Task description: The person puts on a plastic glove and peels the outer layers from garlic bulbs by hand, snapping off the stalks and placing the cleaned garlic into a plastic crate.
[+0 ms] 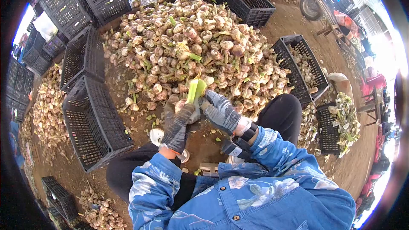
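Between my gloved hands is a garlic bulb [180,104] with a thick, pale green stem [197,88] pointing up and away. My left hand [179,123], in a grey knit glove, is closed round the bulb. My right hand [221,111], gloved the same way, has its fingers curled in against the lower stem. Whatever else those right fingers hold is hidden from this angle. Just beyond both hands rises a big heap of garlic bulbs [170,55], some with short green stems.
Black plastic crates stand at the left [91,123], at the back right [245,4] and at the right with some garlic inside [300,70]. Stem scraps [347,119] pile up farther right. More garlic [49,106] lies at far left. A wheeled cart [313,8] stands behind.
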`<state>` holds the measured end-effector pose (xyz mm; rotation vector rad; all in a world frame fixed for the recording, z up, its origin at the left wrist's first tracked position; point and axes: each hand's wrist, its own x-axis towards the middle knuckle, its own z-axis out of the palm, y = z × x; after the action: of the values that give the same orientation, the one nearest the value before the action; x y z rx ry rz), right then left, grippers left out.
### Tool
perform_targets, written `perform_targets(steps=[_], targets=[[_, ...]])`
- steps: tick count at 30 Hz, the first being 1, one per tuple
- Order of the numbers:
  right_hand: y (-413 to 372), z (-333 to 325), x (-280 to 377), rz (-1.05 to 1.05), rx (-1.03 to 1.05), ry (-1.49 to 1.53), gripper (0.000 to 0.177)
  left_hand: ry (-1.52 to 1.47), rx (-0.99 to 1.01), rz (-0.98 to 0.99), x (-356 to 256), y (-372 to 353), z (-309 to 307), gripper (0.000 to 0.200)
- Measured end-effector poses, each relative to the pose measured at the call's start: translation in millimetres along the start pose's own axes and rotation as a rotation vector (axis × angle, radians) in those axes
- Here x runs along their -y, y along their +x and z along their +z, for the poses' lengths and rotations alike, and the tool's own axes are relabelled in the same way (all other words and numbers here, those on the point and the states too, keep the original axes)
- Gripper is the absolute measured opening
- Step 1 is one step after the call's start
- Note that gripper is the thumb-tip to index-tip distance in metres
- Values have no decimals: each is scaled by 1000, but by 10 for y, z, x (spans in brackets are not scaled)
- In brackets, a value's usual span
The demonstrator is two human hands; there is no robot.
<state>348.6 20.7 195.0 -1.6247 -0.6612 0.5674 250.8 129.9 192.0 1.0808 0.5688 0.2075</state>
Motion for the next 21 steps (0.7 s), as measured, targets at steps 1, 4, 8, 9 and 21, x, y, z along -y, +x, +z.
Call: perform_targets(steps=[1, 4, 8, 9, 21], targets=[[-5, 21, 3, -41, -23, 213, 24, 0, -1, -1, 11, 28, -64, 46], [20, -109, 3, 191, 40, 165, 27, -522, 146, -344, -59, 39, -69, 43], [-6, -23, 13, 223, 22, 259, 24, -89, 19, -145, -52, -11, -5, 47], [-17, 9, -6, 192, -11, 352, 22, -88, 20, -146, -63, -10, -26, 47], [-153, 76, 102, -36, 45, 29, 31, -306, -34, -295, 84, 179, -155, 39]])
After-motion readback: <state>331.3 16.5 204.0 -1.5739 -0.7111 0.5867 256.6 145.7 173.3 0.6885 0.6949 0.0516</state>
